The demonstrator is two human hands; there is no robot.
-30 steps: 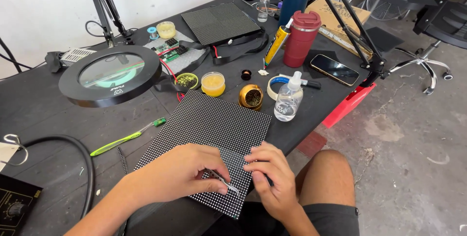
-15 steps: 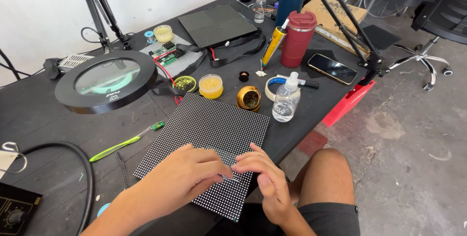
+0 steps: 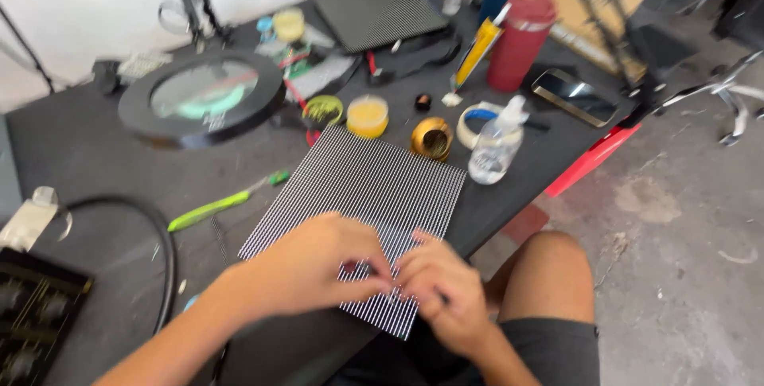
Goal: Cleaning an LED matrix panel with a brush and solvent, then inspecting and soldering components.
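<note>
A square black LED dot-matrix panel [image 3: 362, 187] lies flat at the table's near edge. Both my hands rest on its near corner, fingertips almost touching. My left hand [image 3: 314, 270] has its fingers pinched together over the panel; the earlier frames show a thin silvery tool in that pinch, which is blurred here. My right hand [image 3: 442, 290] is curled just to the right, fingertips on the panel's near edge. Whether it holds anything is hidden by blur.
A round magnifier lamp [image 3: 203, 99] stands at the back left, and a green-handled tool [image 3: 223, 203] lies left of the panel. Behind the panel are a yellow jar [image 3: 368, 115], a gold tin [image 3: 432, 138], a clear bottle [image 3: 497, 143], a red tumbler [image 3: 519, 40] and a phone [image 3: 573, 97]. A black cable [image 3: 155, 235] curves at left.
The view has shifted and blurred. My hands have drawn closer together and slid slightly toward the panel's near corner.
</note>
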